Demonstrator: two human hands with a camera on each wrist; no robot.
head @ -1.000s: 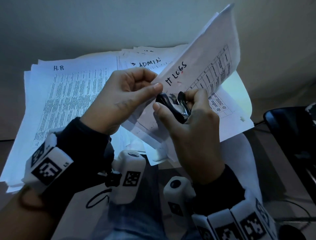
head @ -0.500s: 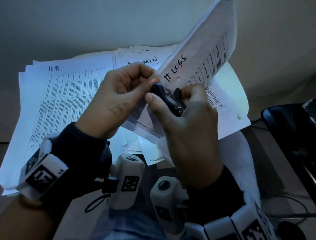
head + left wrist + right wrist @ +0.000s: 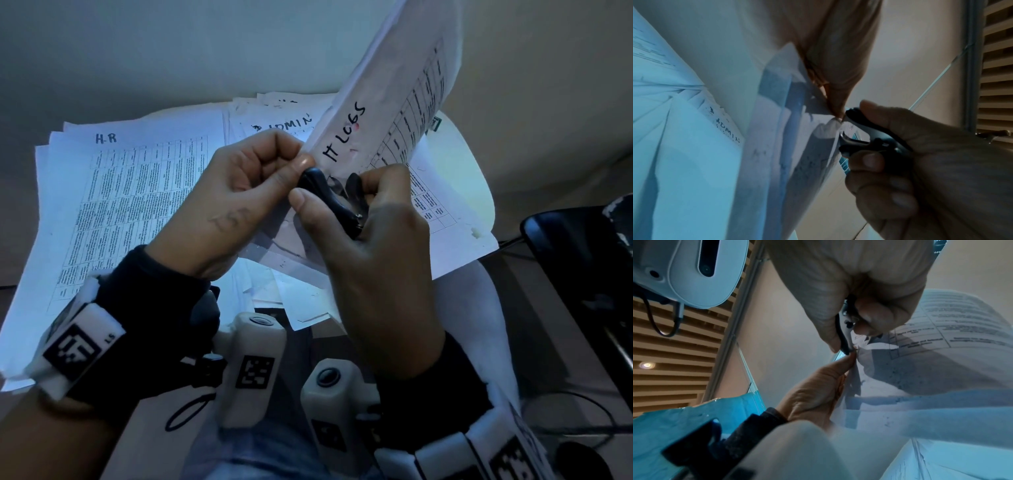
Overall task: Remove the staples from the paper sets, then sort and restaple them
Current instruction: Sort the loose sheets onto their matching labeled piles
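**Staple remover set at the corner of the "IT LOGS" set**

A wide spread of white printed paper stacks [image 3: 130, 192] covered the pale table [image 3: 479, 192], one stack hand-lettered "H.R" and another "ADMIN" [image 3: 287, 125]. Above them stood the white stapled paper set marked "IT LOGS" [image 3: 387, 113], raised on a slant with its lettered corner lowest and its far end rising out of the head view.

The left hand [image 3: 239, 192] pinched that corner between thumb and curled forefinger, just beside the tool. The right hand [image 3: 373, 260] was closed round a small black claw-type staple remover [image 3: 329, 195], thumb on one grip and fingers on the other. In the left wrist view its metal claws [image 3: 851, 134] stood parted and met the edge of the sheets [image 3: 818, 146] right by the pinching fingertips [image 3: 835, 107]. The staple itself could not be made out in any view.

The step in hand appeared to be lifting the staple from this set. To do it well, the claws would need to slide fully under the staple's crown before the squeeze, with the left pinch kept close to brace the sheets. A slow, even squeeze and a straight pull away from the page would likely spare the corner from tearing. The thin paper would probably rip if the tool were twisted.
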